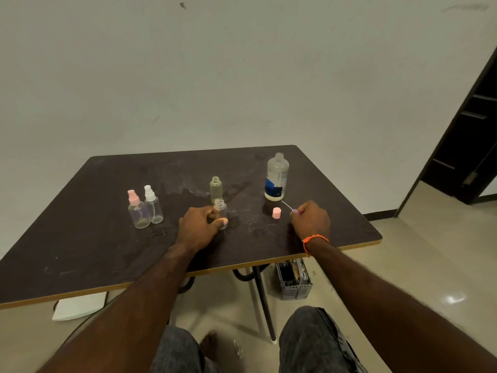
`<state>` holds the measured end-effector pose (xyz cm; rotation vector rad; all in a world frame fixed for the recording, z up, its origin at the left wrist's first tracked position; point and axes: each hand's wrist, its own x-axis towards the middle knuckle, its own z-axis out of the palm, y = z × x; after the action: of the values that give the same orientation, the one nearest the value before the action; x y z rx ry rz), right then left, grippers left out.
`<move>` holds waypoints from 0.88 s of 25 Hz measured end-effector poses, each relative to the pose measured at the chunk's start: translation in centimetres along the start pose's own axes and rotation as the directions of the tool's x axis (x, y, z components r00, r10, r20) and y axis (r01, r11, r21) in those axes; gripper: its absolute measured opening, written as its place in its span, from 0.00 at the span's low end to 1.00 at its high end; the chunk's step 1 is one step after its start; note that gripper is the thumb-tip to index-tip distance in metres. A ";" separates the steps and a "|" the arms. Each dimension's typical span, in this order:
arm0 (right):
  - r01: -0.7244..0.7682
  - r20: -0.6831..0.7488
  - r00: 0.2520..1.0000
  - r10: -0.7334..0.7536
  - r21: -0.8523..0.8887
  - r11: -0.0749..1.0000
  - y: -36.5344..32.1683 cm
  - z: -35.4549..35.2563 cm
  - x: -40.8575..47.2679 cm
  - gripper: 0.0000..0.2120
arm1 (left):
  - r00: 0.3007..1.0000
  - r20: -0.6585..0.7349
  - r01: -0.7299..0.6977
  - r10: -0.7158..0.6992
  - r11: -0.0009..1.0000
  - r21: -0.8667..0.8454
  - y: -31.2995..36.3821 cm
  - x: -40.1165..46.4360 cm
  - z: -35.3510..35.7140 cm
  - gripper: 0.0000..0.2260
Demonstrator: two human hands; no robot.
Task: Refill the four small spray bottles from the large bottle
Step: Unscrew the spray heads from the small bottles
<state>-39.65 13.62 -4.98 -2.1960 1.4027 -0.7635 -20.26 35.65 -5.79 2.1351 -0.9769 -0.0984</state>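
Head view: left hand [200, 227] grips an uncapped clear small bottle [221, 211], upright at tabletop [80, 251] centre. Right hand [310, 220] pinches a spray head [294, 211], tube pointing to 10 o'clock. Large bottle [277, 179] open, upright at 1 o'clock. Two capped bottles [145, 208] at 9; refilling looks roughly half done.

We see a dimly and evenly lit room, soft light falling from above and casting only faint shadows under the hands onto the dark table [107, 238]. A bright glare patch shines on the floor tiles [455, 298] at right. Wide-angle distortion bends the table's edges and stretches the forearms, and detail stays slightly soft throughout.
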 end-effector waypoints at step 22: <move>0.478 0.398 0.734 -0.550 0.272 0.835 -10.5 5.0 -5.9 0.21 | 0.984 -0.163 0.115 -0.079 0.968 0.225 0.0 -0.6 -1.7 0.12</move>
<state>-31.29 23.54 -3.65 -2.4489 0.4745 -0.4362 -20.09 37.09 -4.74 2.3669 -0.8277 0.1376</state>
